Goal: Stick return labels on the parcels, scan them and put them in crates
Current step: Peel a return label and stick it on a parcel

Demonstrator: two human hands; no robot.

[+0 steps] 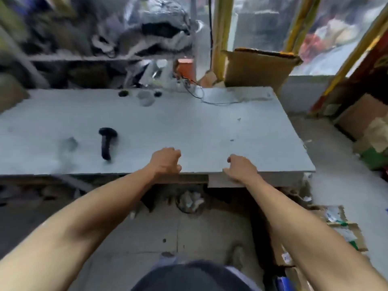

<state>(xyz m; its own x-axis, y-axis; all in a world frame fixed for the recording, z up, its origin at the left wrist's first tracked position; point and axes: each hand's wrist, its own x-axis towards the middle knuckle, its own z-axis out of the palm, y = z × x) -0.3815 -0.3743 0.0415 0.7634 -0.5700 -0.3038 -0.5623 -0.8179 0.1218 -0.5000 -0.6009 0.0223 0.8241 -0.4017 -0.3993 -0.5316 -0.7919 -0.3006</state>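
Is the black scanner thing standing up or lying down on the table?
Lying down. The black scanner rests flat on the grey table, handle pointing toward the person, with neither hand touching it.

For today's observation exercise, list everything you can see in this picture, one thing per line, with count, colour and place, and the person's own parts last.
table: one, pale grey, centre.
handheld scanner: one, black, lying on the table's left part.
thin cable: one, dark, far side of the table.
small blurred items: about three, black and grey, far edge; too blurred to name.
orange box: one, behind the table.
cardboard box: one, brown, behind the far right corner.
cardboard scraps: several, brown, floor at right.
parcels: none visible on the table.
left hand: curled, at the near edge, holding nothing.
right hand: curled, at the near edge, holding nothing.
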